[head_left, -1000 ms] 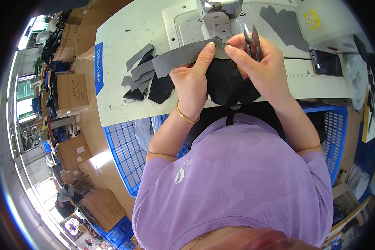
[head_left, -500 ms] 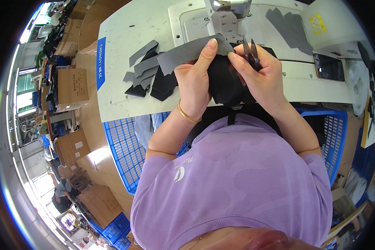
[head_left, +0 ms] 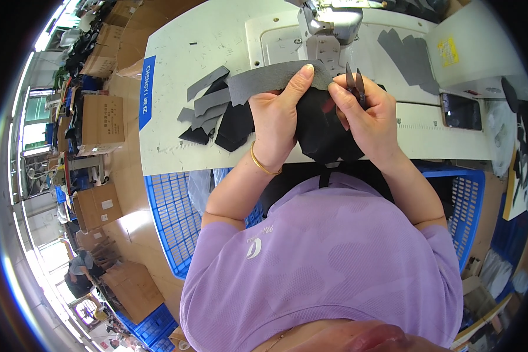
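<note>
A long grey fabric strip (head_left: 264,79) is pinched under the thumb of my left hand (head_left: 278,111), together with black cloth (head_left: 328,132) that hangs below it. My right hand (head_left: 369,111) grips the strip's right end between thumb and forefinger. Small dark thread snips (head_left: 356,87) are also held in that hand, blades pointing away from me. Left of my hands lie loose grey strips (head_left: 211,104) and black fabric pieces (head_left: 234,126) on the white sewing table (head_left: 176,132). The fingers behind the cloth are partly hidden.
A sewing machine (head_left: 328,29) stands just beyond my hands. To its right are a fan of grey pieces (head_left: 408,58) and a phone (head_left: 462,111). Blue plastic baskets (head_left: 170,217) sit below the table's front edge. Cardboard boxes (head_left: 102,123) line the left side.
The view has shifted slightly, so the table and machine appear a little lower. My hands keep their hold on the strip and black cloth, and the snips stay in my right hand.
</note>
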The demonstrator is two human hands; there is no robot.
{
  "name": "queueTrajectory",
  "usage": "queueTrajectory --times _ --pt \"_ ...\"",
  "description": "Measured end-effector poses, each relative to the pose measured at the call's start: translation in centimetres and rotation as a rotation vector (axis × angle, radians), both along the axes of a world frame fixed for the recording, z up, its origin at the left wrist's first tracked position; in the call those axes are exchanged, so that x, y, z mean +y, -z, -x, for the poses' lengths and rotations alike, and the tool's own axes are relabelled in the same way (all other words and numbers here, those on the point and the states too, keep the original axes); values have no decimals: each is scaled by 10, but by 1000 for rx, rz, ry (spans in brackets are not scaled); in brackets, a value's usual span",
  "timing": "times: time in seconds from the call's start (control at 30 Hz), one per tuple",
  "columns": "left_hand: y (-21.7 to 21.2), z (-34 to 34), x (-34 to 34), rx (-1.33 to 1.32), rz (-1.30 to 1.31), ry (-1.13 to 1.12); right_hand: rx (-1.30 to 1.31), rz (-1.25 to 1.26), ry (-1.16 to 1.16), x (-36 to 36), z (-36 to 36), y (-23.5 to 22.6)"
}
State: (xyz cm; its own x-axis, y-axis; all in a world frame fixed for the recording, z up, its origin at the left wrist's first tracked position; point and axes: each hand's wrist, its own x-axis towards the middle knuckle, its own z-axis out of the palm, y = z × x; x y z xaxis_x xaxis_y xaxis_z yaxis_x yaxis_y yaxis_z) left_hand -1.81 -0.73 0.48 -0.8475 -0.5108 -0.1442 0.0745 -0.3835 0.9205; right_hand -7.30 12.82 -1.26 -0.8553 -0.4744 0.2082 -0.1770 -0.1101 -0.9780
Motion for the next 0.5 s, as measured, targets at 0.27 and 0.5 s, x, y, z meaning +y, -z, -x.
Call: queueTrajectory --times 0.27,0.5 --pt "-27 26 -24 -131 135 113 55 46 43 -18 18 -20" --pt "-39 51 -35 26 126 185 14 98 95 -27 33 -28"
